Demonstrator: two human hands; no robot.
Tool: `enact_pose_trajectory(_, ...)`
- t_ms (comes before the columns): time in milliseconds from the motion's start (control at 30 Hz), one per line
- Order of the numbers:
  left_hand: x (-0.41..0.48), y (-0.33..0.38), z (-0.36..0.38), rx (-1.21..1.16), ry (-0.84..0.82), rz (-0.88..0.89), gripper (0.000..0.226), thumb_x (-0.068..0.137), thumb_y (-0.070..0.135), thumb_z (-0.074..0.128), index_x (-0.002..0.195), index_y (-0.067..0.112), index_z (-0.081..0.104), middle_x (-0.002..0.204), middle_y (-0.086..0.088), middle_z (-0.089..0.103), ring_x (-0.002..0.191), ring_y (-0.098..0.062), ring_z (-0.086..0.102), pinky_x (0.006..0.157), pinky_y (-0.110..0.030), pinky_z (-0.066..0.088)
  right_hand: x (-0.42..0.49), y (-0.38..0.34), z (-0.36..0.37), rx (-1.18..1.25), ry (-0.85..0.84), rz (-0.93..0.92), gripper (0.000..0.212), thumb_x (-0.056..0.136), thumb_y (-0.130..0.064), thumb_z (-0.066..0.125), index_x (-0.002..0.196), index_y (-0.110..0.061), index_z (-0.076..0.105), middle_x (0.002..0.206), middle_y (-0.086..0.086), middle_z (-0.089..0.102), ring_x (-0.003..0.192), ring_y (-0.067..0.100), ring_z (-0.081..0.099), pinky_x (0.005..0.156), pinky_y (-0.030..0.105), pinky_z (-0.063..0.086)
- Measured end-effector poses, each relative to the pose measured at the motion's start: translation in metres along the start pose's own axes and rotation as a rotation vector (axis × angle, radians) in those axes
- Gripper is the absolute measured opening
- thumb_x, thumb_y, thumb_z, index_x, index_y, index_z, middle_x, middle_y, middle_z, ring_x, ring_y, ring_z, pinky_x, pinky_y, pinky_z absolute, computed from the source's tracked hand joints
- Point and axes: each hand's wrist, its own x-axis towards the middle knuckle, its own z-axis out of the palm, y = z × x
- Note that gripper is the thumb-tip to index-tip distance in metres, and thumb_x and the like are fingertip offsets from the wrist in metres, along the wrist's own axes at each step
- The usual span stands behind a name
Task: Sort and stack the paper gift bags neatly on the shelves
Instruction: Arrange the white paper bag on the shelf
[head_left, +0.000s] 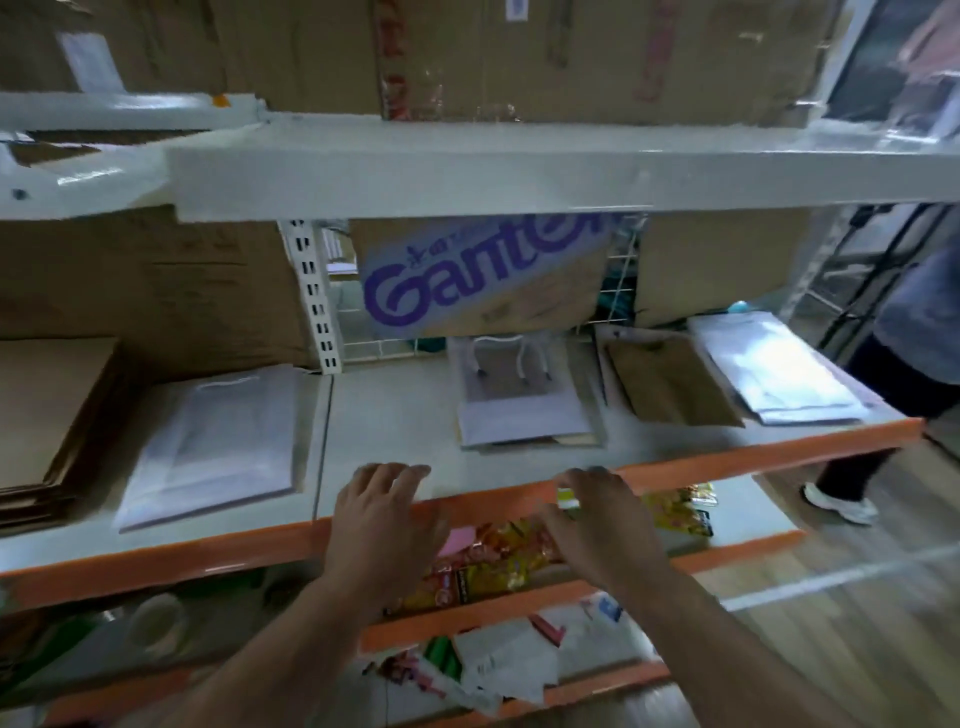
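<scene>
Now left hand (382, 512), right hand (597, 514), grip spread, face three white bag piles (218, 447), two brown piles (670, 379).

The orange-edged shelf (387, 415) carries flat stacks of white bags (218, 431) and brown bags (670, 382).

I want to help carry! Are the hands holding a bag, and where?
Nothing is held. The left hand and right hand are both empty, by the orange shelf edge; the paper bags lie untouched.
</scene>
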Motion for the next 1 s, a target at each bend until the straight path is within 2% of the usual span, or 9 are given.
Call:
enact_pose_trajectory(67,-0.001,0.041,0.01,-0.068,-0.01,0.007,0.062,0.09,0.063,0.044,0.143,0.032,0.049,0.145,0.008,0.05,0.136,-0.019,0.033,0.113,-0.039,0.031,-0.01,0.034,-0.018,-0.002,0.014,0.015,0.04,0.09,-0.044,0.059,0.124,-0.022,0.064,0.121,0.003,0.064,0.113,0.025,0.059,0.093,0.034,0.046)
enact_pose_trajectory(167,-0.001,0.102,0.022,-0.109,0.0,0.044,0.073,0.08,0.07,0.034,0.137,0.029,0.057,0.137,0.005,0.057,0.13,-0.023,0.042,0.109,-0.042,0.038,-0.024,0.081,-0.045,0.017,0.031,0.086,0.036,0.091,-0.045,0.058,0.12,-0.025,0.065,0.12,0.001,0.063,0.114,0.025,0.058,0.09,0.034,0.047)
enact_pose_trajectory(233,0.003,0.135,0.034,-0.151,0.007,0.086,0.064,0.079,0.064,0.044,0.124,0.024,0.066,0.122,0.0,0.066,0.116,-0.029,0.055,0.096,-0.044,0.049,-0.03,0.11,-0.058,0.044,0.074,0.11,0.032,0.091,-0.046,0.059,0.115,-0.026,0.067,0.117,-0.002,0.064,0.11,0.023,0.059,0.085,0.033,0.049)
enact_pose_trajectory(333,0.014,0.175,0.048,-0.16,0.03,0.155,0.042,0.078,0.048,0.065,0.109,0.02,0.072,0.104,-0.002,0.071,0.098,-0.03,0.063,0.081,-0.04,0.054,-0.033,0.15,-0.072,0.055,0.099,0.153,0.038,0.091,-0.048,0.059,0.122,-0.027,0.066,0.12,-0.005,0.063,0.11,0.02,0.059,0.082,0.03,0.047)
enact_pose_trajectory(500,0.047,0.227,0.063,-0.166,-0.005,0.246,0.055,0.083,0.056,0.05,0.119,0.019,0.069,0.112,-0.002,0.071,0.107,-0.026,0.061,0.091,-0.039,0.049,-0.016,0.196,-0.081,0.079,0.108,0.227,0.035,0.093,-0.048,0.058,0.124,-0.033,0.063,0.119,-0.006,0.061,0.112,0.02,0.056,0.082,0.032,0.047)
enact_pose_trajectory(633,0.093,0.261,0.087,-0.216,0.034,0.33,0.049,0.083,0.051,0.058,0.112,0.014,0.071,0.105,-0.005,0.071,0.099,-0.03,0.064,0.087,-0.04,0.052,0.015,0.227,-0.089,0.083,0.116,0.28,0.041,0.093,-0.049,0.056,0.13,-0.031,0.061,0.125,-0.006,0.061,0.116,0.019,0.056,0.089,0.034,0.05)
enact_pose_trajectory(833,0.157,0.318,0.103,-0.251,-0.038,0.391,0.051,0.09,0.052,0.054,0.135,0.027,0.056,0.132,0.004,0.057,0.123,-0.017,0.045,0.102,-0.036,0.039,0.072,0.283,-0.114,0.029,0.197,0.366,0.047,0.093,-0.054,0.057,0.132,-0.027,0.06,0.129,-0.005,0.06,0.111,0.017,0.061,0.087,0.033,0.052)
enact_pose_trajectory(933,0.181,0.343,0.115,-0.254,-0.063,0.403,0.057,0.086,0.06,0.043,0.131,0.029,0.058,0.128,0.007,0.058,0.123,-0.015,0.045,0.101,-0.035,0.04,0.099,0.311,-0.117,0.029,0.221,0.414,0.05,0.091,-0.055,0.058,0.131,-0.025,0.06,0.128,-0.006,0.062,0.114,0.016,0.061,0.09,0.033,0.053)
enact_pose_trajectory(1000,0.193,0.357,0.124,-0.264,-0.075,0.392,0.061,0.082,0.06,0.039,0.129,0.027,0.06,0.124,0.006,0.058,0.123,-0.017,0.046,0.101,-0.036,0.04,0.114,0.328,-0.117,0.025,0.242,0.433,0.053,0.087,-0.058,0.061,0.127,-0.023,0.061,0.119,-0.002,0.066,0.107,0.017,0.064,0.082,0.038,0.058)
